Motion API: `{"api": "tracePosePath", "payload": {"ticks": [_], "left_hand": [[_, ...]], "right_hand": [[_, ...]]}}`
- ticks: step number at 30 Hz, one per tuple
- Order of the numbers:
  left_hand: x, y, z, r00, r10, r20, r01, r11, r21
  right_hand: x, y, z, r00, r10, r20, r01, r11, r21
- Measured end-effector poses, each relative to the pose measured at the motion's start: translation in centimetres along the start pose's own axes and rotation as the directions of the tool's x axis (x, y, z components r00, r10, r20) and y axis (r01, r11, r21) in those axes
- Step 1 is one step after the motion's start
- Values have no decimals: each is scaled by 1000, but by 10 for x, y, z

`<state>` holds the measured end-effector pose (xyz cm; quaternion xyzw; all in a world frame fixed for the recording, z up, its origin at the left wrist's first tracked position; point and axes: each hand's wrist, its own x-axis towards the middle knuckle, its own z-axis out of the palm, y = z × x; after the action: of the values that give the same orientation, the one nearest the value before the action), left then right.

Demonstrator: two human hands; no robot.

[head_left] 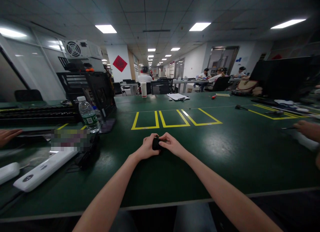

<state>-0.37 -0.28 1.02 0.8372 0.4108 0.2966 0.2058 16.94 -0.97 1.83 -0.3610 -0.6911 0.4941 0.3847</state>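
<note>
Both of my hands meet at the middle of a dark green table (225, 152), just in front of three yellow taped boxes (172, 119). My left hand (148, 148) and my right hand (170, 144) are both closed around a small black object (156, 144), which rests on or just above the tabletop. Most of that object is hidden by my fingers, so I cannot name it.
A water bottle (88, 114), a black rack (96, 90) and white power strips (42, 170) crowd the left side. Other people's hands show at the left edge (8, 136) and right edge (306, 129). A white cup (143, 89) and papers (178, 96) lie farther back.
</note>
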Motion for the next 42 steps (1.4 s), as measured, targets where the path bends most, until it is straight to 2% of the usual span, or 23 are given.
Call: {"api": "tracePosePath", "payload": {"ticks": [6,11,16,18,21,26,31,34,37,42], "left_hand": [[1,-2,2,1000,-23,6,23,1000,2],[2,-6,3,1000,-17,21,17,1000,5],[3,-6,4,1000,-7,-4,7,1000,29],[3,-5,4,1000,1,-6,0,999,33],[3,-3,3,1000,-3,4,3,999,32],[2,-3,2,1000,-26,14,26,999,24],[3,-5,4,999,-32,15,31,999,5],[2,-6,3,998,-51,24,51,999,-9],[2,-5,2,998,-47,31,47,999,-13],[2,-5,3,998,-63,28,63,998,8]], "right_hand": [[6,10,-1,997,65,-33,-66,997,-28],[3,10,-3,998,-33,56,31,999,41],[6,13,-2,997,-68,-29,68,998,6],[9,16,-2,998,-45,-47,44,999,-11],[9,16,-3,1000,3,-19,-4,1000,-29],[4,12,-4,997,-30,72,30,999,15],[4,10,-1,999,-30,-18,29,998,-55],[5,10,-2,999,20,-30,-22,998,-58],[6,10,-4,999,49,-6,-49,998,-29],[3,13,-6,998,-11,66,7,999,46]]}}
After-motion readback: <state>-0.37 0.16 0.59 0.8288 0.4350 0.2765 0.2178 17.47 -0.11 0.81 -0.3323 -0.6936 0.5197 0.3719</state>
